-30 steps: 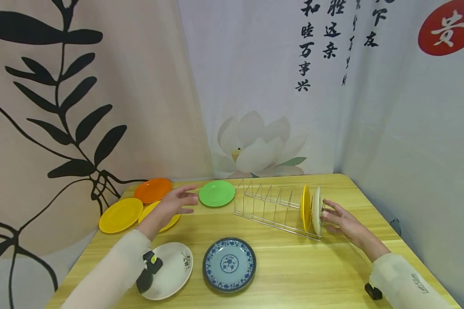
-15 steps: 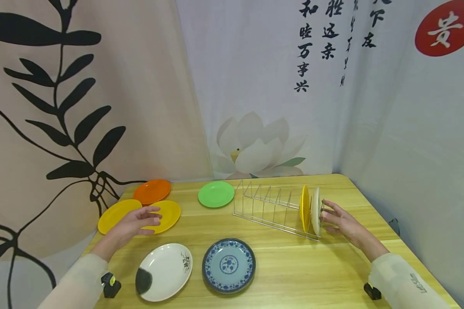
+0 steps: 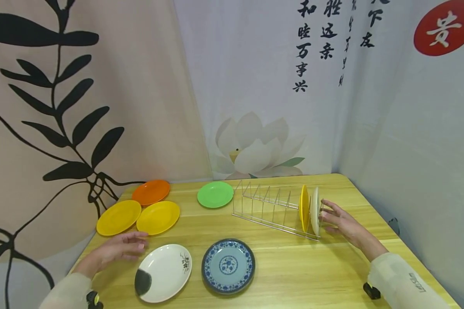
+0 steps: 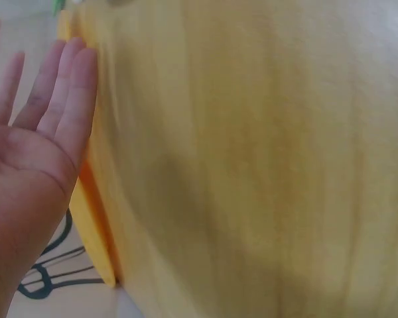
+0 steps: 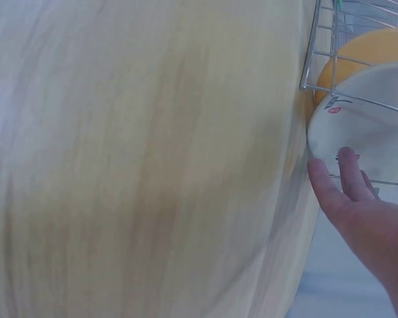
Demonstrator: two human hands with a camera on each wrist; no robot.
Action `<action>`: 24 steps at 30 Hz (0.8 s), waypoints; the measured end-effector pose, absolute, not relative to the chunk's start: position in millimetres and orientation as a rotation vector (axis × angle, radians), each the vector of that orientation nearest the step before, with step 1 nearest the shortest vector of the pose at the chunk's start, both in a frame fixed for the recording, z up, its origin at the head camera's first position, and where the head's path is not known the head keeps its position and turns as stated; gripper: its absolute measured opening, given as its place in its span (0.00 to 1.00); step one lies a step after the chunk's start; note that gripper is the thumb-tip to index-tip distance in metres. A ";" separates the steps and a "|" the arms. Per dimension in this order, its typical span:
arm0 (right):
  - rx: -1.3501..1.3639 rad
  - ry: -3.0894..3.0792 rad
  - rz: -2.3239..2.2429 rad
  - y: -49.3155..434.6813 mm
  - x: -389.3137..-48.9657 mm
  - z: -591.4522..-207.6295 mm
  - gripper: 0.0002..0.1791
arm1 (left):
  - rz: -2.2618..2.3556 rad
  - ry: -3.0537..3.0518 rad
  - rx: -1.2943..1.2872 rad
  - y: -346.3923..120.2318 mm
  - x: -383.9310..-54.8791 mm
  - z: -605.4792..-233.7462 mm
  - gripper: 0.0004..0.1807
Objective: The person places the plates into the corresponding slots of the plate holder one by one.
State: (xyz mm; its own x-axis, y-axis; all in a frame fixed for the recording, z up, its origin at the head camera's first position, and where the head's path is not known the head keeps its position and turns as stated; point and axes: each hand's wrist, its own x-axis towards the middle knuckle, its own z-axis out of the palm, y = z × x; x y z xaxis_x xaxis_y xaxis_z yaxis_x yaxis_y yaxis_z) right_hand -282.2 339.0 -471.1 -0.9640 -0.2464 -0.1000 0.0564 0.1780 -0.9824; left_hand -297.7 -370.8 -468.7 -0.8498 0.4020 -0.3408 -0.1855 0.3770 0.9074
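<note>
In the head view my left hand point(image 3: 114, 253) hovers over the table's left side, fingers extended and holding nothing. Close to its fingertips lies a white plate point(image 3: 168, 272) with a dark patch and a small printed sprig. Two yellow plates point(image 3: 119, 217) lie just beyond that hand. My right hand point(image 3: 342, 225) is at the right end of a wire dish rack point(image 3: 274, 226). Its spread, slightly bent fingers rest by the face of a white plate point(image 5: 368, 126) standing upright in the rack. A yellow plate point(image 3: 303, 209) stands upright beside it.
A blue-patterned plate point(image 3: 229, 265) lies at the front middle. Farther back are an orange plate point(image 3: 151, 192) and a green plate point(image 3: 215, 195), the green one near the rack's left end. Curtains hang behind the table point(image 3: 294, 270) and along its right side.
My left hand has moved left and toward me, from near the green plate, past the yellow plates, to beside the white plate. My right hand has stayed at the rack.
</note>
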 end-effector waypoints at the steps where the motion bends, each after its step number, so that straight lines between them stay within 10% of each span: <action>1: -0.186 2.219 -1.864 339.0 -282.1 -471.0 0.41 | 1.497 2.103 0.201 -371.7 -297.1 -470.4 0.32; 24: -0.200 2.234 -1.853 340.4 -282.9 -472.2 0.42 | 1.398 2.065 0.241 -361.1 -290.8 -489.7 0.28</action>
State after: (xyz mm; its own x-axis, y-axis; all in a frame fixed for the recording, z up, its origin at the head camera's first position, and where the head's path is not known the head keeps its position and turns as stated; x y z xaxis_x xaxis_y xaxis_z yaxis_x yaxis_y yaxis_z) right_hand -282.9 340.4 -472.2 -0.9639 -0.2505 -0.0902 0.0423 0.1904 -0.9808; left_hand -290.8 -361.1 -489.7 -0.7880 0.4744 -0.3925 -0.1882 0.4214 0.8871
